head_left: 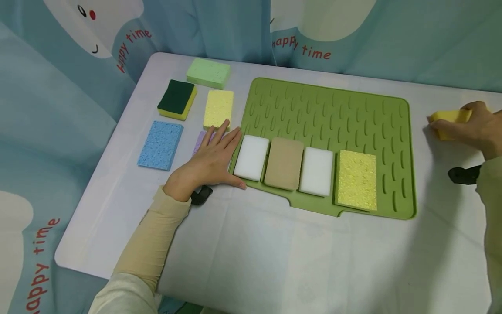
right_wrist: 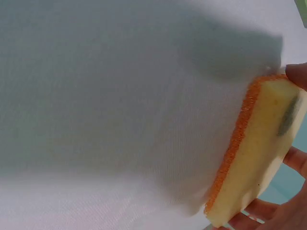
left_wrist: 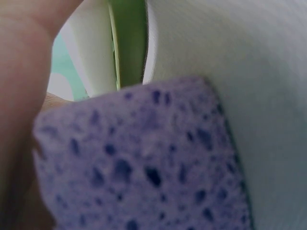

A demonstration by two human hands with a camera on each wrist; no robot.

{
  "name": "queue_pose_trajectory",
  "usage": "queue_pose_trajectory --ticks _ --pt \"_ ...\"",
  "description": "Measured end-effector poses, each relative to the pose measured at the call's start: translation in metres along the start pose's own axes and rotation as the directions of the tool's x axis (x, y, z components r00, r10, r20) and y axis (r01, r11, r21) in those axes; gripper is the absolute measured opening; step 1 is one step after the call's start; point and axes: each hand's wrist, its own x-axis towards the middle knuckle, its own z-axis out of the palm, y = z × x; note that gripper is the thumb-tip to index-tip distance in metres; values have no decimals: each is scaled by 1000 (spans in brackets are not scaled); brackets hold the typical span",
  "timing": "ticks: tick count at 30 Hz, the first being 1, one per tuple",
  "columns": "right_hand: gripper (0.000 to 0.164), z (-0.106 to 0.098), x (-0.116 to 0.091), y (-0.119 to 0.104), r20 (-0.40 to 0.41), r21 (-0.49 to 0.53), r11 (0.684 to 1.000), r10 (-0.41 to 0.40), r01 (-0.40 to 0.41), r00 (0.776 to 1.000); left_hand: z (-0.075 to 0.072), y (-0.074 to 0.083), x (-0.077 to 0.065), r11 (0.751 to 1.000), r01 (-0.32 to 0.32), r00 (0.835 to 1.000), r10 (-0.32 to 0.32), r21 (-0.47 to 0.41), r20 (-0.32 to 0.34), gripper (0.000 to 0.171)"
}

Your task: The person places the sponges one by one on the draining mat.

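Note:
My left hand (head_left: 211,159), fingers straight and spread, rests at the left edge of the green ridged mat (head_left: 329,104), beside a white sponge (head_left: 251,158). Partly under that hand lies a purple porous sponge (head_left: 198,141), which fills the left wrist view. Over at the far right, my right hand (head_left: 476,128) grips a yellow sponge (right_wrist: 264,143) with an orange scouring layer, its thumb and fingers on opposite sides. That layer faces the white tabletop in the right wrist view. A tan sponge (head_left: 284,163), another white sponge (head_left: 316,171) and a yellow sponge (head_left: 357,179) continue the row on the mat.
Left of the mat lie a light green sponge (head_left: 208,73), a green-topped yellow sponge (head_left: 177,99), a pale yellow sponge (head_left: 218,109) and a blue sponge (head_left: 160,145). A printed curtain (head_left: 219,30) hangs behind the white table (head_left: 251,248).

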Motion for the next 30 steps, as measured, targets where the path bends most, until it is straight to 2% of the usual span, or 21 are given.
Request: queue_pose_trajectory --ticks 7,11,19,30 --pt "104 1 -7 -1 8 -14 1000 1 -1 1000 0 0 0 1000 5 1000 -5 2 2 135" --pt "103 1 -9 -1 -19 -24 1000 -1 1 1000 0 1 0 1000 3 1000 -3 3 5 135" --pt "99 -1 -13 1 -92 -29 999 -48 45 995 1 0 0 1000 4 1000 -4 0 1 135" --pt "101 0 -27 6 -166 -13 988 -151 151 975 0 0 0 1000 3 1000 -3 -3 5 135"
